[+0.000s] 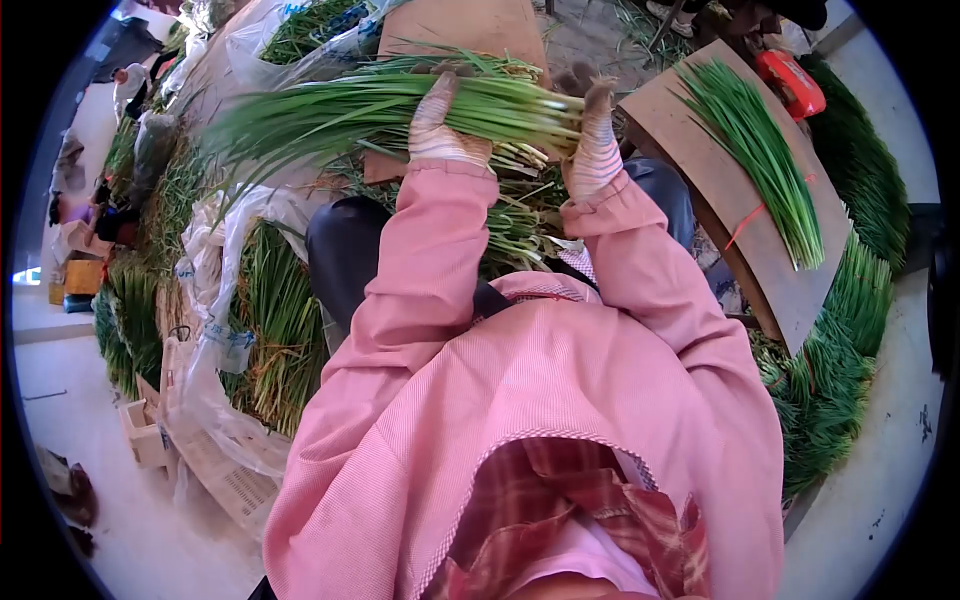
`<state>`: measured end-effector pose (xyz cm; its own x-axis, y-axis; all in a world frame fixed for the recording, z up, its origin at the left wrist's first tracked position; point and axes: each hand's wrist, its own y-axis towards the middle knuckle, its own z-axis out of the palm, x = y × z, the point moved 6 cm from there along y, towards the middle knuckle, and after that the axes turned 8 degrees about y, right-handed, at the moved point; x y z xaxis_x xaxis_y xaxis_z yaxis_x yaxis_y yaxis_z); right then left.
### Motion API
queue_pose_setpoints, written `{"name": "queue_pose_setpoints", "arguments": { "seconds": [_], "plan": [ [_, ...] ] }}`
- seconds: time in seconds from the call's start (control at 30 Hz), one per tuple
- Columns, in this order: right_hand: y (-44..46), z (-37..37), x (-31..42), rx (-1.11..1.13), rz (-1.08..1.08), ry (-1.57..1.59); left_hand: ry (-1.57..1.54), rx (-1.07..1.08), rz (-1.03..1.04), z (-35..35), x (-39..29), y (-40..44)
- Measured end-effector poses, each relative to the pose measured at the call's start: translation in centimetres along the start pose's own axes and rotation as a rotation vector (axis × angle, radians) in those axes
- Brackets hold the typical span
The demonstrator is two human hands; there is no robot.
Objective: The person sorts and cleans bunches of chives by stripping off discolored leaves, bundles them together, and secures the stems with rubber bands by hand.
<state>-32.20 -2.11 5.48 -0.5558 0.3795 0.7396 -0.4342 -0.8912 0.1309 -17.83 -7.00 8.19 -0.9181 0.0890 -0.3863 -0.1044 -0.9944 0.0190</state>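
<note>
A long bunch of garlic chives (pixel 350 108) lies sideways in front of me, green leaf tips to the left and pale stem ends to the right. My left hand (pixel 448 125), in a striped, soiled glove, is closed round the middle of the bunch. At the white ends, my gloved right hand (pixel 597 135) grips the chives, its fingers partly hidden behind them. Loose chives and trimmings (pixel 520 225) lie below, between my knees. On a board (pixel 690 150) at the right rests another bunch of chives (pixel 755 155), with a red tie (pixel 745 228) near its lower part.
Stacked chives (pixel 840 340) line the right side, near a red package (pixel 790 85). To the left, a plastic-lined crate (pixel 225 470) holds more chives (pixel 275 330). A brown board (pixel 465 30) stands ahead. Another person (pixel 132 85) is far left.
</note>
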Motion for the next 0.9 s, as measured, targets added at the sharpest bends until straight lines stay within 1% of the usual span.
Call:
{"name": "queue_pose_setpoints", "arguments": {
  "seconds": [0.07, 0.1, 0.13, 0.17, 0.2, 0.23, 0.3, 0.33, 0.4, 0.47, 0.5, 0.53, 0.57, 0.6, 0.63, 0.67, 0.7, 0.73, 0.77, 0.8, 0.83, 0.87, 0.9],
  "plan": [
    [-0.1, -2.4, 0.1, -0.016, 0.149, 0.098, 0.010, 0.024, -0.001, -0.8, -0.2, 0.6],
    [0.9, -5.3, 1.0, -0.089, 0.228, 0.010, -0.002, 0.025, 0.005, -0.8, -0.5, 0.9],
    [1.3, -7.6, 2.5, -0.144, 0.190, -0.031, 0.026, -0.002, -0.029, -1.3, -0.4, 0.9],
    [1.8, -9.3, 4.1, -0.133, 0.172, -0.029, 0.056, -0.034, -0.067, -1.9, -0.2, 0.8],
    [1.6, -9.3, 6.2, -0.007, 0.159, -0.108, 0.049, -0.047, -0.068, -2.2, 0.0, 0.7],
    [2.7, -11.5, 7.5, 0.019, 0.162, -0.551, 0.080, -0.056, -0.098, -2.2, 0.7, 0.6],
    [4.1, -12.9, 9.2, 0.145, 0.059, -1.362, 0.156, -0.066, -0.132, -2.3, 2.2, 0.4],
    [3.7, -9.9, 11.6, 0.267, -0.127, -1.968, 0.164, -0.100, -0.208, -3.1, 3.6, 0.9],
    [4.2, -7.3, 12.4, 0.276, -0.144, -1.958, 0.254, -0.082, -0.111, -2.9, 5.3, 1.5],
    [2.4, -3.9, 10.6, 0.455, 0.059, -1.218, 0.132, -0.115, -0.182, -1.9, 6.8, 0.2],
    [1.4, -1.9, 10.2, 0.498, 0.082, -1.151, 0.208, -0.169, -0.241, -1.6, 7.2, -0.1],
    [0.4, -0.2, 9.8, 0.540, 0.107, -1.084, 0.196, -0.166, -0.236, -1.3, 7.5, -0.3],
    [-0.1, -0.3, 9.2, 0.451, 0.146, -0.825, 0.156, -0.114, -0.209, -0.8, 7.6, -0.3],
    [1.2, -3.0, 8.5, 0.455, -0.025, -1.044, 0.116, -0.065, -0.173, -0.5, 7.6, -0.1],
    [1.4, -5.0, 7.2, 0.379, 0.007, -0.757, 0.106, -0.025, -0.125, -0.6, 7.6, 0.3],
    [1.1, -5.5, 6.6, 0.297, 0.046, -0.471, 0.095, -0.035, -0.104, -0.6, 7.4, 0.4],
    [1.1, -5.7, 6.2, 0.218, -0.018, -0.424, 0.104, -0.039, -0.159, -0.7, 7.7, 0.2],
    [1.0, -6.1, 5.8, 0.228, -0.014, -0.427, 0.114, -0.038, -0.219, -0.7, 8.1, -0.1],
    [0.9, -7.4, 4.6, 0.182, 0.105, -0.531, 0.054, -0.048, -0.282, -0.2, 8.3, -0.5],
    [0.7, -8.5, 3.9, 0.137, 0.220, -0.637, 0.046, -0.045, -0.273, -0.4, 8.6, -0.6],
    [0.3, -7.2, 4.2, 0.217, 0.194, -0.468, 0.109, -0.056, -0.235, -1.0, 9.0, -0.4],
    [0.1, -5.9, 5.4, 0.247, 0.188, -0.480, 0.166, -0.068, -0.186, -1.3, 9.3, 0.1],
    [-0.2, -4.2, 7.0, 0.251, 0.202, -0.673, 0.209, -0.134, -0.218, -1.7, 9.7, 0.1]
  ]
}}
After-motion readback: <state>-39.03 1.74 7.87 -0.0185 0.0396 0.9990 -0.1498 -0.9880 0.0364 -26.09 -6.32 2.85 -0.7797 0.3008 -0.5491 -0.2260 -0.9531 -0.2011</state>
